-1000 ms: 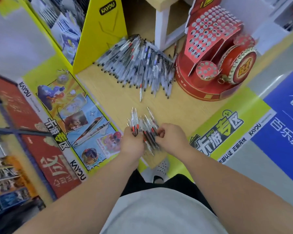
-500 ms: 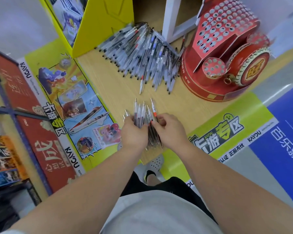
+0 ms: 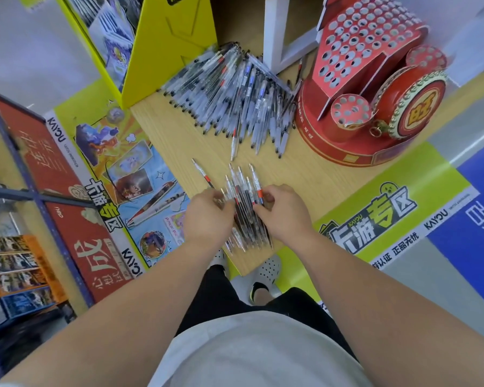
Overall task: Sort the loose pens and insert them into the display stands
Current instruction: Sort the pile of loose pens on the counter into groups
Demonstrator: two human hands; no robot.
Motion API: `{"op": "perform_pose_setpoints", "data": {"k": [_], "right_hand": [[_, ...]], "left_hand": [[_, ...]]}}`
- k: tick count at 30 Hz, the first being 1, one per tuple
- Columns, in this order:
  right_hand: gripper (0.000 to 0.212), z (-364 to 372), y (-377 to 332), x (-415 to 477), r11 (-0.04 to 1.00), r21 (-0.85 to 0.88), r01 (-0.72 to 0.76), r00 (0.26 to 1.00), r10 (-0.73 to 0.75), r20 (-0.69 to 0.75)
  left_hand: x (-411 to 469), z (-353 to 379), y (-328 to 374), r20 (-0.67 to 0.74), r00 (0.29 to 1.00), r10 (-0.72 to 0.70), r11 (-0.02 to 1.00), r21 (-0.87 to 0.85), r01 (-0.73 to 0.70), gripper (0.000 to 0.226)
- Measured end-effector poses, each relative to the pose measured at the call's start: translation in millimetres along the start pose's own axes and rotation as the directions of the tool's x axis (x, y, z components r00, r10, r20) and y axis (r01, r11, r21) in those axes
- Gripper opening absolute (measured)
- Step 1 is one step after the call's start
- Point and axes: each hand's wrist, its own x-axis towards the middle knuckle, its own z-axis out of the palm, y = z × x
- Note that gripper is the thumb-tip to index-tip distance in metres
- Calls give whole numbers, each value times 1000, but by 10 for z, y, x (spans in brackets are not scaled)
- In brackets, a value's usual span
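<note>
Both gripping: left hand (image 3: pixel 207 216) and right hand (image 3: pixel 284 216) curl round pen bundle (image 3: pixel 245 202) between them — loose pile (image 3: pixel 235 93) beyond.

single head-worn view, looking steeply down and forward, close over desk (image 3: pixel 179 152), own torso at bottom edge

I see a yellow cardboard box (image 3: pixel 176 51) upper left, a white post (image 3: pixel 271 32) top centre, a green banner (image 3: pixel 430 174) right, and white clogs (image 3: pixel 268 268) below the wooden tabletop (image 3: pixel 179 135).
</note>
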Motion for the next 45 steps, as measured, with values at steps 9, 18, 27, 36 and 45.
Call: {"op": "perform_pose_setpoints", "data": {"k": [9, 18, 27, 36, 45], "right_hand": [[30, 16, 77, 64, 1000, 3, -12, 998, 12, -56], [32, 30, 103, 57, 999, 9, -34, 997, 35, -72], [28, 57, 88, 61, 998, 5, -63, 995, 63, -80], [30, 4, 50, 50, 998, 31, -52, 997, 54, -55], [43, -43, 36, 34, 1000, 2, -11, 1000, 11, -4]], "left_hand": [[829, -266, -54, -49, 999, 10, 998, 60, -7, 47], [1185, -244, 93, 27, 999, -17, 997, 81, 14, 39], [1206, -330, 191, -26, 995, -101, 985, -145, 96, 32], [553, -553, 145, -4, 986, -166, 875, -462, 145, 24], [243, -27, -99, 10, 997, -70, 955, -289, 70, 26]]}}
